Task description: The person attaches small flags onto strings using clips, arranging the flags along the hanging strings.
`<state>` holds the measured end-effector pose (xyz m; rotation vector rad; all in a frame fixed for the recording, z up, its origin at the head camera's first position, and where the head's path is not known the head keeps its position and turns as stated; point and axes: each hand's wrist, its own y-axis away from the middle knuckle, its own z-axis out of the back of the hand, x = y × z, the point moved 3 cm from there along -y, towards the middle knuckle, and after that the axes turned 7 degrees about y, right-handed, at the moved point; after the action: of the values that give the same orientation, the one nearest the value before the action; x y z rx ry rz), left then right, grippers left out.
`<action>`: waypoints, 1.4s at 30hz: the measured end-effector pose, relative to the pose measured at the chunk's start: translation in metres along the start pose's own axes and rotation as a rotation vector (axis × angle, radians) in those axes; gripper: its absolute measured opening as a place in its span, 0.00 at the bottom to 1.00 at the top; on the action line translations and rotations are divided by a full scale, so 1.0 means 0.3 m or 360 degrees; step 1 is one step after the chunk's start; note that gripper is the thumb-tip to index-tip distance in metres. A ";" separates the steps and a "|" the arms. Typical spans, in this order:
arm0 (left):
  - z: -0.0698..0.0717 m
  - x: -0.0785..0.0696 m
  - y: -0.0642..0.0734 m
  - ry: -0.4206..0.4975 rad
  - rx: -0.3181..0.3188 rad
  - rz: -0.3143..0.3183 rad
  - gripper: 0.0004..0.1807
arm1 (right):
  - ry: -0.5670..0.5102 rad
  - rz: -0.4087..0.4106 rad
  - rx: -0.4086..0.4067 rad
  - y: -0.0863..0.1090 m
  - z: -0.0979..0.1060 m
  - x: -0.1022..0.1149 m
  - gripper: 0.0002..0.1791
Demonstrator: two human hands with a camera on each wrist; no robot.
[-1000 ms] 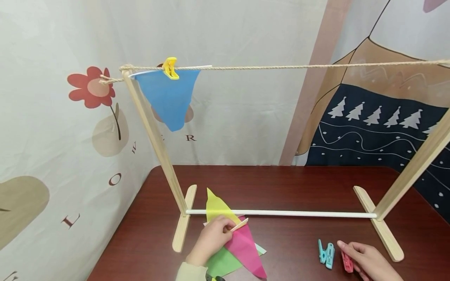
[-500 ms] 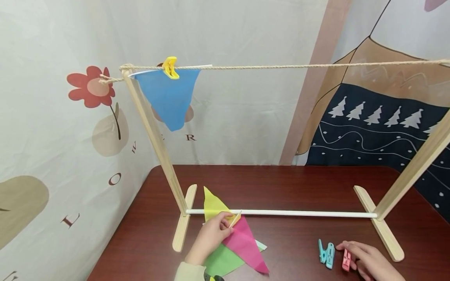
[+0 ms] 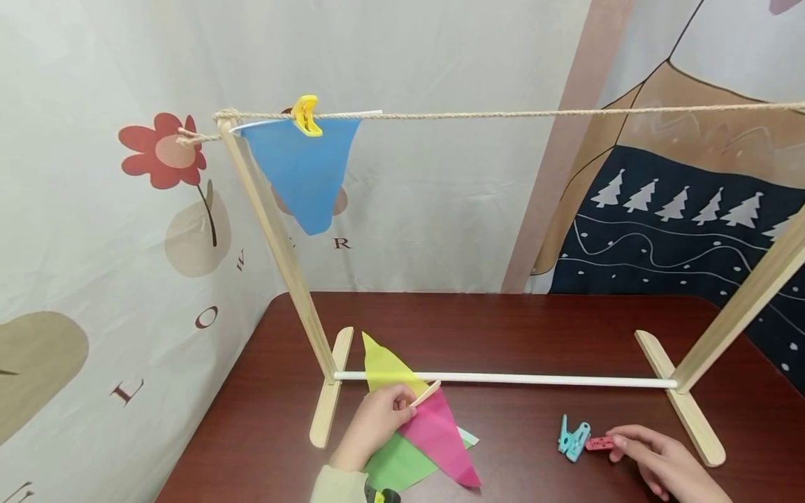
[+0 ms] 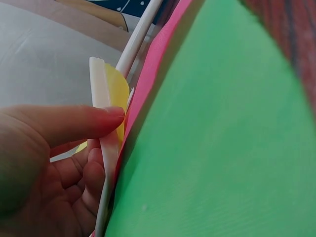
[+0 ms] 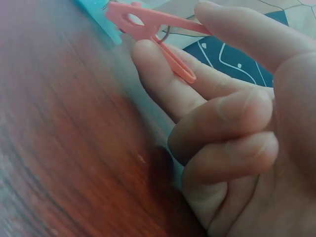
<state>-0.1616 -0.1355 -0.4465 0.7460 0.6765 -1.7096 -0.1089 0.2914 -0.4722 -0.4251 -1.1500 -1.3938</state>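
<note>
Within pinched hands [image 3: 377, 418] [image 3: 662, 461], yellow flag [image 3: 388, 365] left, red clip [image 3: 599, 443] right, its spring [image 5: 168, 34] only in right wrist view.

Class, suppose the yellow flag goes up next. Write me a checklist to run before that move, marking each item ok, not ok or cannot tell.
1. Left hand grips the yellow flag by its white edge: ok.
2. Right hand pinches the red clothespin: ok.
3. Red clothespin is free of the turquoise clothespins: cannot tell; they look very close.
4. Blue flag is clipped to the rope: ok, by the yellow clip.
5. Yellow flag is up at the rope: not ok, well below it.
6. Rope's right end is secured: cannot tell, out of view.
</note>
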 end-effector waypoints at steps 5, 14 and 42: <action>0.001 -0.002 0.003 0.0002 0.0005 0.0001 0.03 | -0.0025 -0.0048 -0.0029 0.001 0.004 -0.002 0.33; 0.003 0.005 -0.004 -0.0029 0.0009 0.0019 0.02 | 0.0046 -0.0119 -0.0082 0.001 -0.008 0.005 0.38; -0.001 0.004 0.000 -0.0176 0.0074 -0.0024 0.03 | -0.0034 -0.0125 -0.0087 0.003 -0.002 0.005 0.38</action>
<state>-0.1618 -0.1361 -0.4477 0.6748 0.5691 -1.7717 -0.1081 0.2901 -0.4709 -0.4383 -1.1584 -1.4951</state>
